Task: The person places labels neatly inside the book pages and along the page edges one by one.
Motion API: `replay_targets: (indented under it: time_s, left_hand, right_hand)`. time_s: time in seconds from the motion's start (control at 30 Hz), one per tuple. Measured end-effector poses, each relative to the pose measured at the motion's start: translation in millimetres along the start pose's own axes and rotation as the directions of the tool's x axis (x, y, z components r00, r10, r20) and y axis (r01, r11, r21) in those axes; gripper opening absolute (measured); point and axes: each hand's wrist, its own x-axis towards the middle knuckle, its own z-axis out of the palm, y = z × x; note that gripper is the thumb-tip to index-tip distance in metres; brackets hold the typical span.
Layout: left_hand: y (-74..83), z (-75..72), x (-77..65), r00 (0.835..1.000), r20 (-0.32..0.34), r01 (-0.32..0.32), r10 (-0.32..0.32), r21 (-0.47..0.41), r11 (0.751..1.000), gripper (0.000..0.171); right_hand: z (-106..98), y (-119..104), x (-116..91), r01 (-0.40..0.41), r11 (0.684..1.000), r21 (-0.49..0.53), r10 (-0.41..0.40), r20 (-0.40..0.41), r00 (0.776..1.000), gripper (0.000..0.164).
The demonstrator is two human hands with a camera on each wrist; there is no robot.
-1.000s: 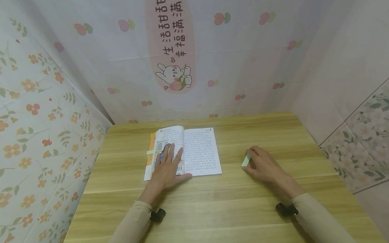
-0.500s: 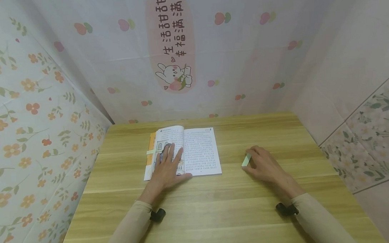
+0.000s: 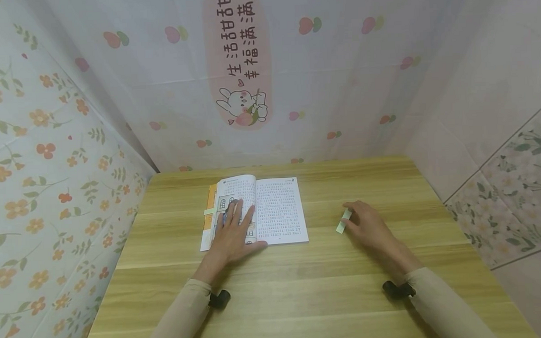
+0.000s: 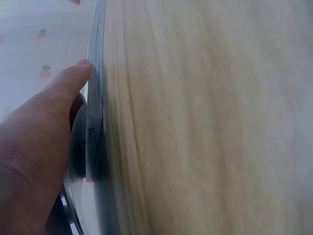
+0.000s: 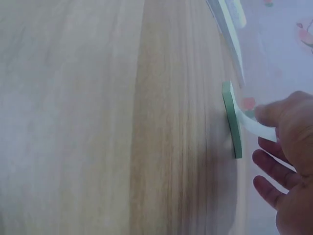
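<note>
Closest to me in the head view, two beige sleeves (image 3: 179, 316) come in from the bottom edge, each with a small black wrist camera (image 3: 219, 299) at its cuff, over a yellow-brown wood-grain table (image 3: 311, 297). Past the cuffs, I see the right hand (image 3: 372, 230) pinching a thin pale strip (image 5: 258, 129) between thumb and finger; from the right wrist, I can make out the other fingers loosely bent beneath it. The strip curves up from a narrow light-green paper pad (image 5: 232, 122), which lies on the table just beside those fingers and apart from the book. To the left, the left hand (image 3: 232, 240) lies spread on the left page of an open white-paged book (image 3: 281, 211) with printed text, its fingers partly over a coloured drawing and its thumb reaching toward the lower edge. A light-green paper tab (image 3: 211, 211) sticks out past the book's left side, across an orange edge (image 3: 212, 193) beneath the pages. Beyond the table I have a white cloth backdrop (image 3: 339, 87) with fruit prints and a pink oval patch (image 3: 237, 60) showing a rabbit and brown characters; orange-flowered cloth (image 3: 40, 122) covers the left side.
</note>
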Motion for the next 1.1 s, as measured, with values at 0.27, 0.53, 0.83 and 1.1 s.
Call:
replay_targets:
  time_s: [0.27, 0.53, 0.83, 1.1]
  left_hand:
    - [1.0, -1.2, -1.4, 1.0, -0.009, -0.013, 0.013, -0.007, 1.0, 0.117]
    - [0.5, -1.1, -1.7, 1.0, -0.007, -0.01, 0.01, -0.007, 1.0, 0.118]
    - [0.7, -1.0, -1.7, 1.0, -0.005, -0.008, 0.008, 0.001, 1.0, 0.118]
    - [2.0, -1.3, -2.9, 0.999, -0.042, -0.017, 0.017, -0.003, 1.0, 0.116]
  right_hand:
    - [-0.5, 2.2, 0.0, -0.144, 0.986, 0.082, 0.146, -0.018, 0.989, 0.016]
    - [-0.5, 0.1, 1.6, -0.137, 0.987, 0.082, 0.143, -0.059, 0.988, 0.005]
    - [-2.1, -3.4, 2.5, -0.152, 0.981, 0.119, 0.158, -0.04, 0.987, 0.008]
    - [-2.5, -0.6, 3.0, -0.122, 0.988, 0.098, 0.125, -0.031, 0.992, 0.008]
